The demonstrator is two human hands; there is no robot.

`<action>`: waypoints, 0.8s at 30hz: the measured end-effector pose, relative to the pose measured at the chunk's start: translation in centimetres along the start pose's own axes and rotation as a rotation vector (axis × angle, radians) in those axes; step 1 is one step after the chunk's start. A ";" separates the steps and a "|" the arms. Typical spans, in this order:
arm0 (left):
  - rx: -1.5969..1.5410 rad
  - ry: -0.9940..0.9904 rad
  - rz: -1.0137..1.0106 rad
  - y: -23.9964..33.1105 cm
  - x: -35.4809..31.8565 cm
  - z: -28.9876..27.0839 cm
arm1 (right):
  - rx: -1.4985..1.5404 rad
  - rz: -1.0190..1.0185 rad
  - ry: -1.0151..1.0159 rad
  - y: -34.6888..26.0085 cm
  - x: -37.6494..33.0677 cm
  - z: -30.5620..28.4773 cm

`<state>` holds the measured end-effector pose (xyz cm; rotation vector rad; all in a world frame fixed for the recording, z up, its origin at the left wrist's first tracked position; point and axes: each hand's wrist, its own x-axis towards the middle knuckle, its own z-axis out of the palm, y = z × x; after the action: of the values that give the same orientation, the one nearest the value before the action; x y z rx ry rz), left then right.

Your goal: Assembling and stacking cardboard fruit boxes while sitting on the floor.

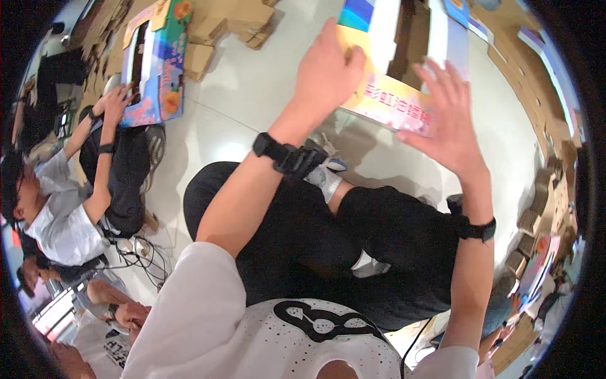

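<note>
A printed cardboard box [392, 95], with yellow, blue and pink panels and a large opening in the middle, is at the top of the head view, in front of my knees. My left hand [331, 69] is closed on its left side, the thumb over the yellow panel. At the near right corner is my right hand [447, 120], fingers spread and thumb stretched out along the front edge. Its palm and fingers hide that corner, and whether they press on the card is not clear. The far end of the box runs out of view.
On the left, a seated person [69, 215] handles a similar colourful box [170, 76]. Brown cardboard pieces [233, 22] lie on the pale floor beyond. More cardboard [533, 208] lines the right side. Black cables [142, 256] lie near the person, and other people sit at lower left.
</note>
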<state>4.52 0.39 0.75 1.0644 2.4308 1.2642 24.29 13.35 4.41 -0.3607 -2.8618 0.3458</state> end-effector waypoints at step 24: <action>-0.235 0.125 -0.010 0.8 0.8 -1.0 | -0.230 0.308 0.198 1.3 -0.4 -0.5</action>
<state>3.87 0.65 2.08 0.9330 2.2955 1.6094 25.09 14.53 4.47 -0.8340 -2.6530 0.0277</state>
